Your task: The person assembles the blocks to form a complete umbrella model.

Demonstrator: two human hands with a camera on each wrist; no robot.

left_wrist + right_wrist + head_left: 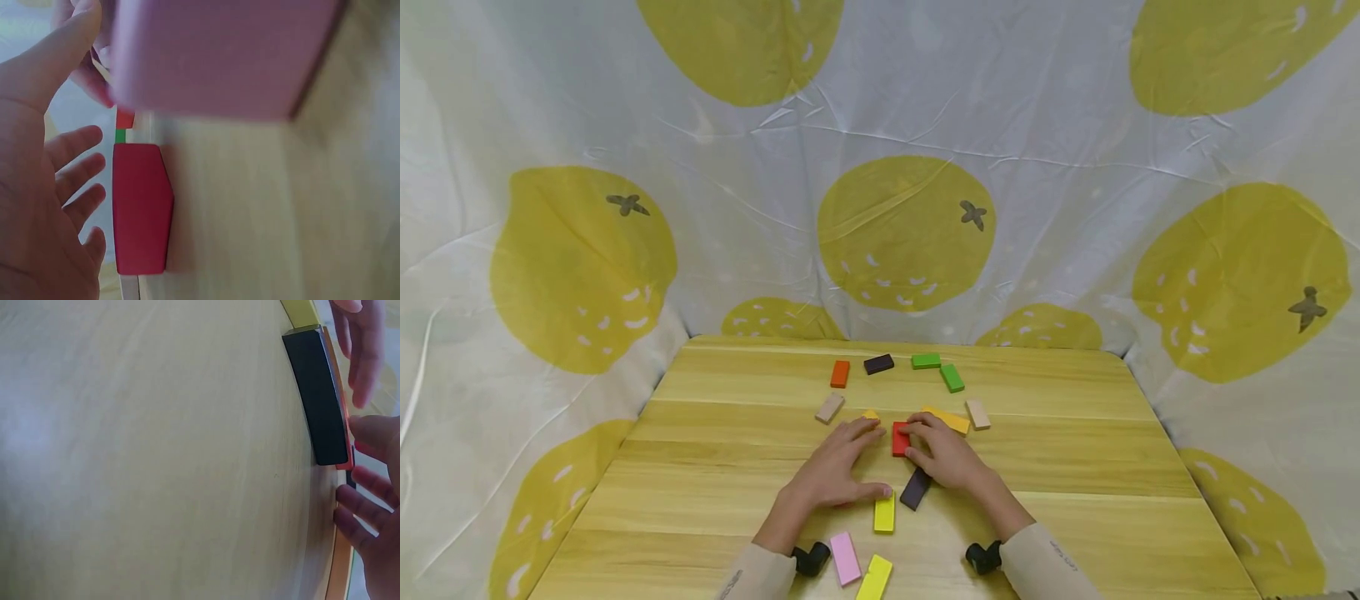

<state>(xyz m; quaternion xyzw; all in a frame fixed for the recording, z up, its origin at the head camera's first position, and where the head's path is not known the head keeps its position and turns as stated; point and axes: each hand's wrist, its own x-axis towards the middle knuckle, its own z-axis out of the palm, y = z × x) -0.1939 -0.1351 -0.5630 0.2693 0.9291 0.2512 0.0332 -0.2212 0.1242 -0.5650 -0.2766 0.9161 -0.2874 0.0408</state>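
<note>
My left hand (835, 467) is spread over the middle of the table, its fingertips beside a mostly covered orange block (870, 414). Its thumb overlaps the far end of a yellow block (884, 514). With thumb and forefinger, my right hand (947, 454) pinches a red block (898, 440) lying flat. A dark block (915, 489) lies slanted just below the right thumb, and a longer orange block (951, 420) lies beyond that hand. In the left wrist view, a crimson block (140, 209) stands out beside the left fingers, below a close pink block (212, 56).
An arc of blocks lies farther back: orange-red (840, 374), dark (878, 364), two green (926, 361), and two pale wooden ones (830, 408). Nearer me are a pink block (846, 559) and another yellow block (875, 578). A lemon-print cloth (1060, 250) hangs behind the table.
</note>
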